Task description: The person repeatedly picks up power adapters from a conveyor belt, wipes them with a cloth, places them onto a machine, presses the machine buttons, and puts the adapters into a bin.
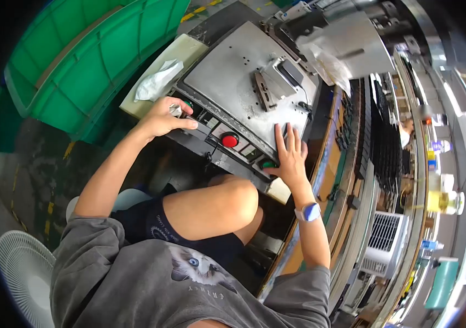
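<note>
My left hand is at the left end of the machine's front panel, beside a green button. Its thumb and fingers are apart, with a small whitish bit at the fingers. Spread over the right front corner of the metal plate is my right hand, its thumb near another green button. Between the hands sits a red button. A metal fixture with a dark part stands on the plate.
Green crates stand at the left. White crumpled material lies beside the plate. A plastic bag hangs behind it. Racks of black parts line the right, and a white fan is at lower left.
</note>
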Demonstrator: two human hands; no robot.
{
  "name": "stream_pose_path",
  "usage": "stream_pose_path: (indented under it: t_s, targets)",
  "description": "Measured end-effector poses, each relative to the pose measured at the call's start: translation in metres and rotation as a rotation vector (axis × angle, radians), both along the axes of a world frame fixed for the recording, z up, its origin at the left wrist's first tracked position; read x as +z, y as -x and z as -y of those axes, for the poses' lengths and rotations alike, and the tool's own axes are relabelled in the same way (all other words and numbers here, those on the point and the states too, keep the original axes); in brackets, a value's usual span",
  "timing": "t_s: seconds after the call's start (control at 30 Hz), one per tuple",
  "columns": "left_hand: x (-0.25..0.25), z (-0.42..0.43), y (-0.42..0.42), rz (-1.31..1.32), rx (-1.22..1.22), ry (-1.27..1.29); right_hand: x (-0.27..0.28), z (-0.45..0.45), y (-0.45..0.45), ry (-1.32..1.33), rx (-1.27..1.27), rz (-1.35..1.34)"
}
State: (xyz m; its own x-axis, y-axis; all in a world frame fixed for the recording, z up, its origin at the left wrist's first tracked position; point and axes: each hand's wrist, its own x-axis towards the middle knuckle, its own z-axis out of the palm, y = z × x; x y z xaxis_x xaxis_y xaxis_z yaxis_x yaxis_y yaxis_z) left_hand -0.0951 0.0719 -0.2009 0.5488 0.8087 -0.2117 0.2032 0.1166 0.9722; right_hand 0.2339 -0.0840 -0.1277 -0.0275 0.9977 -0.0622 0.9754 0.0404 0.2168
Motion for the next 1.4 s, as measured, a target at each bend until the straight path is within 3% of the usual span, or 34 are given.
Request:
stream_pose_path:
  t_s: [0.1,0.13,0.2,0.27,0.33,0.4,0.47,0.53,0.67,0.73,0.77,0.83,0.87,0.93,1.0,1.03,1.07,1.1,1.13,1.17,1.2,1.23,1.27,1.33,1.4]
  targets:
    - [0.009,0.009,0.008,0.205,-0.090,0.042,0.014,0.026,0.020,-0.112,0.006,0.126]
    - [0.030,0.016,0.011,0.189,-0.144,-0.047,0.034,0.033,0.034,-0.188,0.048,-0.034]
    - [0.078,0.028,0.009,0.144,-0.296,-0.154,0.056,0.039,0.059,-0.266,0.081,-0.729]
    - [0.129,0.042,-0.011,0.095,-0.401,-0.282,0.073,0.036,0.088,-0.260,0.212,-1.060]
    - [0.165,0.059,-0.038,0.161,-0.425,-0.374,0.086,0.021,0.106,-0.060,0.345,-1.193]
    - [0.191,0.079,-0.054,0.120,-0.268,-0.435,0.090,0.020,0.108,0.236,-0.061,-1.603]
    - [0.172,0.067,-0.064,0.237,-0.195,-0.519,0.054,0.020,0.098,0.096,-0.057,-2.315]
    - [0.155,0.057,-0.081,0.300,-0.106,-0.500,0.053,0.024,0.097,-0.061,0.011,-2.797]
    - [0.170,0.081,-0.147,0.205,-0.120,-1.160,0.029,0.011,0.078,-0.115,0.317,-3.144]
    - [0.184,0.095,-0.174,0.358,-0.051,-1.241,0.035,0.022,0.054,-0.061,0.326,-3.211]
    - [0.192,0.104,-0.182,0.407,-0.047,-1.232,0.044,0.038,0.043,-0.197,0.238,-3.125]
    - [0.211,0.125,-0.194,0.504,-0.032,-1.210,0.079,0.078,0.030,-0.204,0.352,-3.040]
    - [0.214,0.136,-0.202,0.471,-0.072,-1.087,0.091,0.091,0.024,-0.230,0.371,-2.986]
    - [0.218,0.158,-0.224,0.675,-0.274,-0.900,0.092,0.095,0.007,-0.293,0.421,-3.009]
    - [0.218,0.175,-0.230,0.819,-0.226,-0.850,0.101,0.109,-0.016,-0.398,0.191,-2.802]
    - [0.215,0.180,-0.225,0.859,-0.177,-0.861,0.124,0.129,-0.021,-0.584,-0.042,-2.649]
    - [0.210,0.184,-0.219,0.896,-0.132,-0.870,0.139,0.141,-0.037,-0.757,0.059,-2.538]
    - [0.202,0.186,-0.210,0.947,-0.183,-0.792,0.159,0.155,-0.056,-0.963,-0.096,-2.470]
    - [0.193,0.188,-0.197,0.862,-0.257,-0.786,0.169,0.172,-0.103,-0.934,-0.122,-2.170]
    - [0.182,0.192,-0.182,0.774,-0.327,-0.778,0.200,0.188,-0.102,-1.329,-0.209,-2.006]
    - [0.169,0.194,-0.168,0.626,-0.387,-0.827,0.217,0.203,-0.121,-1.546,-0.356,-1.580]
    - [0.153,0.195,-0.157,0.475,-0.446,-0.876,0.227,0.224,-0.142,-1.553,-0.452,-1.069]
    - [0.132,0.196,-0.149,0.409,-0.450,-0.841,0.237,0.238,-0.154,-1.704,-0.421,-0.317]
    - [0.103,0.201,-0.138,0.266,-0.447,-0.754,0.242,0.265,-0.157,-1.467,-0.295,0.263]
    - [0.099,0.206,-0.130,0.215,-0.495,-0.747,0.227,0.291,-0.179,-1.136,-0.370,0.532]
